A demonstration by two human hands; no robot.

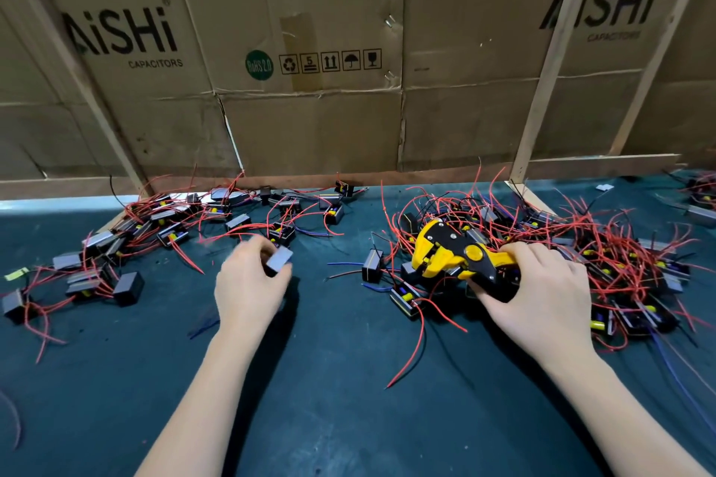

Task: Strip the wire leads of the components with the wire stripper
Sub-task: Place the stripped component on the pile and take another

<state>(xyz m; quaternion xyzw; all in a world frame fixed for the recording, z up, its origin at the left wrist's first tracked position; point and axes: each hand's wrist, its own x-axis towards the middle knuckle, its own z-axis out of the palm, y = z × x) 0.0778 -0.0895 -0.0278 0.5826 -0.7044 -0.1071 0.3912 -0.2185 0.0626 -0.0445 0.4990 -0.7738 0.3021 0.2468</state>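
My left hand (250, 279) pinches a small grey box component (279, 259) between thumb and fingers, just above the green table mat. The hand is slightly blurred. My right hand (542, 290) grips the black handles of a yellow and black wire stripper (449, 252), whose jaws point left over the mat. A large heap of components with red wire leads (604, 263) lies under and behind the right hand. Another spread of components with red leads (162, 228) lies to the left.
A cardboard wall (310, 50) printed with capacitor branding closes the back of the table, braced by wooden battens (542, 89). Loose components (374, 263) and blue and black wires lie between the hands. Green mat (348, 399) covers the table near me.
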